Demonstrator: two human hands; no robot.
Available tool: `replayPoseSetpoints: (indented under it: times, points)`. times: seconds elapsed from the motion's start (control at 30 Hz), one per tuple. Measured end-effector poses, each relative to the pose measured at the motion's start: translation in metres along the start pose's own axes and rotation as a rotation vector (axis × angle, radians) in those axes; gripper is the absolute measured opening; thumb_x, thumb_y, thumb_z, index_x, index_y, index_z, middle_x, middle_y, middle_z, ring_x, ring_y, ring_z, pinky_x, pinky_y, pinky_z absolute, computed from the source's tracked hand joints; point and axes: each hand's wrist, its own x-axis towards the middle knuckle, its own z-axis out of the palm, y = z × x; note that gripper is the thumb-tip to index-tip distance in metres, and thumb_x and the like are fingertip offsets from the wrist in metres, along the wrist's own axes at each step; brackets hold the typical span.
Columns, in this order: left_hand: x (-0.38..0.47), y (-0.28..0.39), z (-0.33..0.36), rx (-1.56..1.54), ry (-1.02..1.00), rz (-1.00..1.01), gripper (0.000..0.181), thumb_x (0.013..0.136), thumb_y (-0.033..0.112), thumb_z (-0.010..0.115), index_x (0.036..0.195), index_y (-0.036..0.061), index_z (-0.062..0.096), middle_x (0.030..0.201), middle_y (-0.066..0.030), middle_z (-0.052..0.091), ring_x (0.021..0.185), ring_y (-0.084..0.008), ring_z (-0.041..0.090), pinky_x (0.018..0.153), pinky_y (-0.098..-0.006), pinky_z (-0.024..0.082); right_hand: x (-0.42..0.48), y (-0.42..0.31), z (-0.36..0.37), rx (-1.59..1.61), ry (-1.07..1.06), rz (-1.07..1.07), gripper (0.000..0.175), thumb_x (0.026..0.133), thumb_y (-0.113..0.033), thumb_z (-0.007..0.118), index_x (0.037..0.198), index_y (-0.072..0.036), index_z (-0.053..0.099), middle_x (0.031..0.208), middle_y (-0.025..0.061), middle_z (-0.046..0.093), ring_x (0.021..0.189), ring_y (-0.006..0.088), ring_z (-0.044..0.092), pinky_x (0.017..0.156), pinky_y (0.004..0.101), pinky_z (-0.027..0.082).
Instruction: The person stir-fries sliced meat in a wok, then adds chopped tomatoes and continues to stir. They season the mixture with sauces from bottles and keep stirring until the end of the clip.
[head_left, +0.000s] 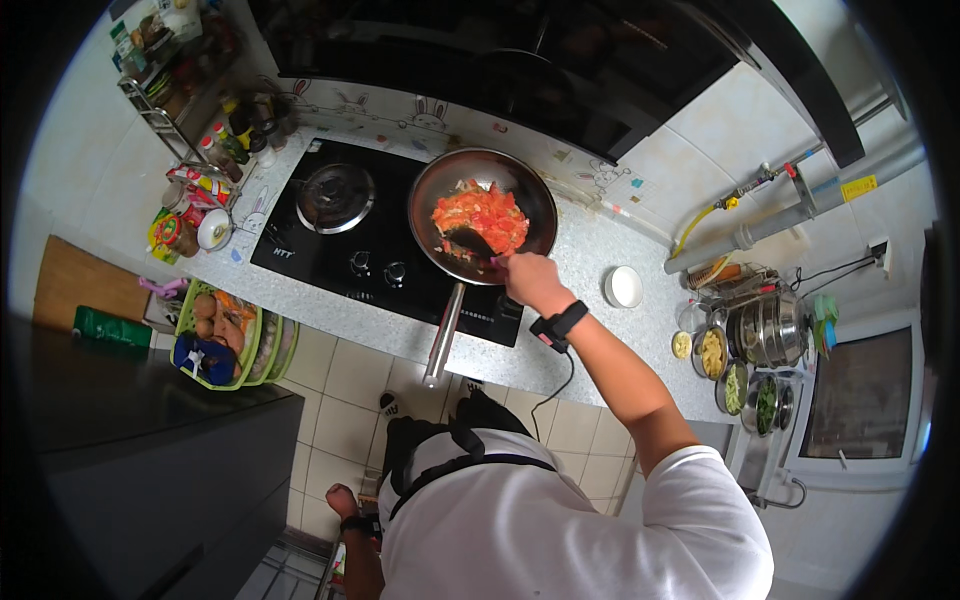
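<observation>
My right hand grips a spatula at the near right rim of the wok. The spatula's dark blade rests in chopped tomato, which is soft, red and juicy with small pale bits. A bit of pink handle shows at my fingers. The wok sits over the right side of the black gas hob, its metal handle pointing towards me, untouched. Low at my side hangs my left hand, curled closed with nothing visible in it.
A white bowl stands right of the wok. Farther right are dishes of cut vegetables and a steel pot. Seasoning bottles line the left wall near the left burner. A green vegetable basket adjoins the counter; the range hood overhangs the back.
</observation>
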Motion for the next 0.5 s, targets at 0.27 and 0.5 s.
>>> replayPoseSetpoints:
  times: [0.27,0.5]
  points:
    - [0.000,-0.016,-0.004,0.050,0.032,-0.043,0.024,0.095,0.008,0.053,0.072,0.0118,0.045,0.064,0.0011,0.039,0.056,-0.0169,0.037,0.049,-0.0431,0.036,0.012,0.010,0.014,0.027,0.122,-0.100,0.022,0.096,-0.022,0.063,0.109,-0.016,0.079,0.088,0.0159,0.077,0.086,0.0364,0.076,0.072,0.0495,0.061]
    - [0.006,-0.020,-0.008,0.022,0.030,-0.037,0.018,0.095,0.011,0.052,0.079,0.0154,0.045,0.063,-0.0013,0.039,0.057,-0.0197,0.038,0.051,-0.0568,0.040,0.000,0.020,0.009,0.028,0.000,0.000,0.018,0.095,-0.022,0.065,0.106,-0.016,0.079,0.091,0.0164,0.077,0.088,0.0378,0.076,0.074,0.0488,0.061]
